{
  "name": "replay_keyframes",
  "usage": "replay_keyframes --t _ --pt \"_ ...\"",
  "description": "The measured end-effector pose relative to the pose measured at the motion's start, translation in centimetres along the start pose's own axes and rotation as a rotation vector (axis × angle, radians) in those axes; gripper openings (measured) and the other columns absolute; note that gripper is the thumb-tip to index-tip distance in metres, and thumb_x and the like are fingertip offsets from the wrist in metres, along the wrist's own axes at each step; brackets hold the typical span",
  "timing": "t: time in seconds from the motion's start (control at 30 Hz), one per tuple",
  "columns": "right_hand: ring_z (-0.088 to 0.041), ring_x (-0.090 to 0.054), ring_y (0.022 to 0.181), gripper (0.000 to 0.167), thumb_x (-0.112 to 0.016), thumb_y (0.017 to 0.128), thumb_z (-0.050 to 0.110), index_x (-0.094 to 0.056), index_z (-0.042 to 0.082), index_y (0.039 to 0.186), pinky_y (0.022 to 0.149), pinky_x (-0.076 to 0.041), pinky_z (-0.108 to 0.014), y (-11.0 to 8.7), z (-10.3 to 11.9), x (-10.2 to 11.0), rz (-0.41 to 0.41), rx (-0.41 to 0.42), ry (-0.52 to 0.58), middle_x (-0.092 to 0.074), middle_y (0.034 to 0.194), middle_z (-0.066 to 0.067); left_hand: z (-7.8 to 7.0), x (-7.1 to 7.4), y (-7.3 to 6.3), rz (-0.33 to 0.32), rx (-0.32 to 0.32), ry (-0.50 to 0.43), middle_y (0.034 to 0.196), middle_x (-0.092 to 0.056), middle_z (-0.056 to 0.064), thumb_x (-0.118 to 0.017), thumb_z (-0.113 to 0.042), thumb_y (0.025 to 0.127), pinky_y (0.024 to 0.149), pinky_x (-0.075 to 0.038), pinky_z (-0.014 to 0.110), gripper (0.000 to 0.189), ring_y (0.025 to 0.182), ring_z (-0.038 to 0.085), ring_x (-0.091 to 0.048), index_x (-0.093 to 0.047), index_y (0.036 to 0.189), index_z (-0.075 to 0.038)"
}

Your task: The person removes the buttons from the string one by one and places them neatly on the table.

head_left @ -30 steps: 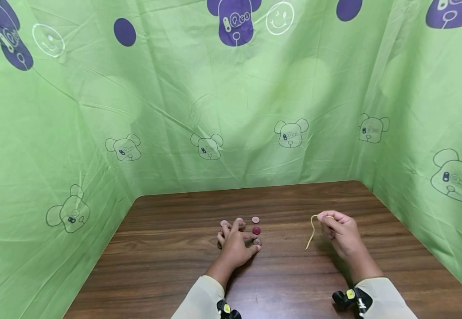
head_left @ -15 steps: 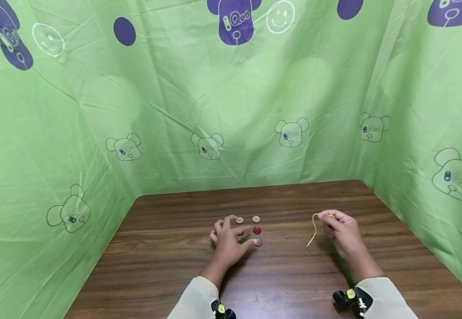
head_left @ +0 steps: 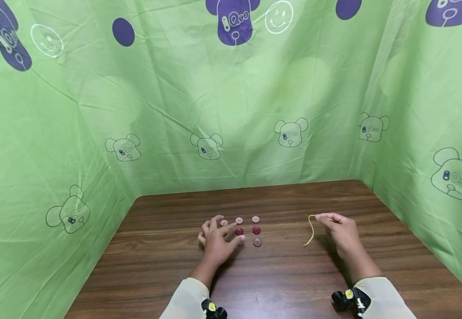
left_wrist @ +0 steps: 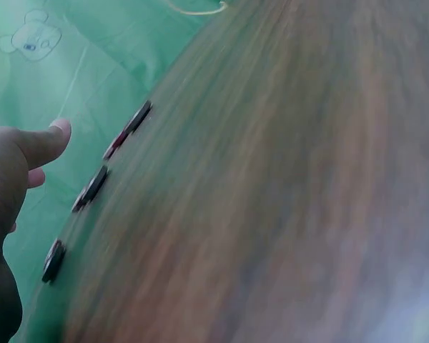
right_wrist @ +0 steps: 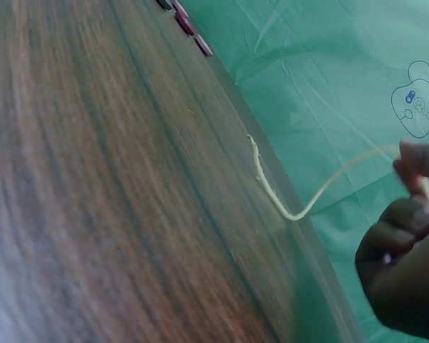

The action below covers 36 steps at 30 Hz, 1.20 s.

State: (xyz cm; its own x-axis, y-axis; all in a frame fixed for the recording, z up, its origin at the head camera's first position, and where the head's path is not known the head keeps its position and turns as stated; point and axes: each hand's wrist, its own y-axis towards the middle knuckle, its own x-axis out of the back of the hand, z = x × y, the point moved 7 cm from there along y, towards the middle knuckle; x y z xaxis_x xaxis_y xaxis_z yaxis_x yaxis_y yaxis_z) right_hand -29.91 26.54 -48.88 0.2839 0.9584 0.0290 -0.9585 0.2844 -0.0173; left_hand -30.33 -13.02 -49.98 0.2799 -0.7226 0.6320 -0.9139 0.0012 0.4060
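My left hand (head_left: 216, 241) hovers at the left side of a grid of round buttons, fingers spread and holding nothing. Its thumb overlaps a greyish button (head_left: 240, 243) in the head view; in the left wrist view the thumb (left_wrist: 46, 145) stands up off the tabletop. Pale pink buttons (head_left: 256, 219) make up the far row, two crimson buttons (head_left: 256, 230) show in the middle row, and a grey-brown button (head_left: 257, 242) sits nearest. The hand hides part of the grid's left side. Between thumb and fingertips, my right hand (head_left: 342, 232) pinches a yellow string (right_wrist: 293, 217), its loose end hanging down.
Brown wood-grain table (head_left: 287, 274) lies under both hands. Green printed cloth (head_left: 231, 88) hangs along its back and both sides. Each sleeve carries a black wrist camera, one at the right cuff (head_left: 350, 299).
My left hand has slid leftward across the buttons, uncovering the middle column and the far-left pink button. My right hand stays nearly in place with the string, its fingers shifting slightly.
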Motion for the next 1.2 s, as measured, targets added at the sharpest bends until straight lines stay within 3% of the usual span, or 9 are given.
replay_keyframes --t 0.13,0.3,0.47,0.6,0.73,0.83,0.9,1.0,1.2 --pt "-0.003 -0.05 0.061 0.022 -0.079 0.102 0.027 -0.079 0.031 0.08 0.058 -0.045 -0.024 0.2 -0.9 0.6 -0.03 -0.095 -0.073 -0.056 0.068 0.018 0.5 0.2 0.1 -0.004 0.028 -0.005 0.153 -0.054 0.018 -0.095 -0.044 0.082 0.111 -0.012 0.075 0.054 0.145 0.051 -0.03 -0.083 0.128 -0.018" --pt "-0.005 -0.047 0.054 0.026 -0.072 0.107 0.028 -0.076 0.029 0.082 0.053 -0.043 -0.023 0.4 -1.8 0.6 -0.001 -0.166 -0.008 -0.049 0.065 0.013 0.8 0.3 0.2 0.0 0.047 0.0 0.153 -0.054 0.018 -0.094 -0.044 0.082 0.111 -0.013 0.075 0.055 0.146 0.051 -0.03 -0.082 0.129 -0.019" --pt "-0.004 -0.049 0.056 0.026 -0.062 0.111 0.035 -0.071 0.011 0.107 0.054 -0.046 -0.022 0.3 -2.0 0.2 0.045 -0.196 -0.01 -0.052 0.073 0.011 1.1 0.4 0.1 -0.002 0.063 0.005 0.153 -0.053 0.017 -0.093 -0.041 0.086 0.111 -0.013 0.075 0.051 0.146 0.051 -0.03 -0.082 0.13 -0.018" --pt "-0.004 -0.054 0.06 0.056 -0.054 0.114 0.044 -0.05 -0.005 0.141 0.056 -0.051 -0.022 0.5 -2.1 -0.2 0.075 -0.221 -0.031 -0.051 0.088 0.006 1.3 0.4 0.1 -0.001 0.07 0.003 0.153 -0.052 0.017 -0.092 -0.042 0.087 0.111 -0.012 0.075 0.052 0.147 0.051 -0.029 -0.081 0.132 -0.018" --pt "-0.003 -0.058 0.064 0.08 -0.048 0.114 0.051 -0.026 -0.007 0.165 0.06 -0.055 -0.021 0.5 -2.1 -0.3 0.093 -0.244 -0.039 -0.051 0.125 -0.013 1.4 0.5 0.0 0.001 0.079 0.002 0.153 -0.052 0.017 -0.091 -0.044 0.087 0.111 -0.012 0.074 0.053 0.147 0.05 -0.028 -0.08 0.132 -0.018" --pt "-0.003 -0.057 0.064 0.092 -0.044 0.114 0.055 -0.006 -0.004 0.172 0.06 -0.054 -0.02 0.5 -1.9 -0.2 0.095 -0.249 -0.029 -0.027 0.163 -0.036 1.3 0.5 0.0 0.004 0.086 0.002 0.154 -0.051 0.018 -0.09 -0.043 0.088 0.111 -0.012 0.074 0.052 0.147 0.05 -0.028 -0.08 0.132 -0.017" --pt "-0.002 -0.057 0.063 0.097 -0.042 0.113 0.059 0.007 -0.001 0.172 0.059 -0.053 -0.019 0.5 -1.8 -0.1 0.086 -0.248 -0.02 -0.007 0.176 -0.036 1.3 0.4 0.0 0.003 0.089 -0.004 0.154 -0.051 0.019 -0.09 -0.042 0.089 0.111 -0.012 0.074 0.051 0.147 0.05 -0.029 -0.08 0.131 -0.016" --pt "-0.003 -0.056 0.061 0.096 -0.038 0.113 0.059 0.012 0.004 0.173 0.057 -0.053 -0.018 0.5 -1.8 0.1 0.059 -0.236 0.001 0.001 0.179 -0.034 1.4 0.5 0.0 -0.009 0.09 -0.004 0.154 -0.052 0.02 -0.09 -0.042 0.089 0.111 -0.012 0.075 0.05 0.147 0.05 -0.03 -0.08 0.13 -0.015" --pt "-0.004 -0.056 0.06 0.091 -0.035 0.113 0.059 0.012 0.01 0.174 0.055 -0.053 -0.019 0.6 -1.6 0.5 0.031 -0.213 0.0 -0.001 0.18 -0.031 2.4 1.3 0.0 -0.057 0.107 0.042 0.155 -0.052 0.021 -0.09 -0.045 0.088 0.111 -0.017 0.074 0.049 0.146 0.05 -0.033 -0.081 0.129 -0.019"
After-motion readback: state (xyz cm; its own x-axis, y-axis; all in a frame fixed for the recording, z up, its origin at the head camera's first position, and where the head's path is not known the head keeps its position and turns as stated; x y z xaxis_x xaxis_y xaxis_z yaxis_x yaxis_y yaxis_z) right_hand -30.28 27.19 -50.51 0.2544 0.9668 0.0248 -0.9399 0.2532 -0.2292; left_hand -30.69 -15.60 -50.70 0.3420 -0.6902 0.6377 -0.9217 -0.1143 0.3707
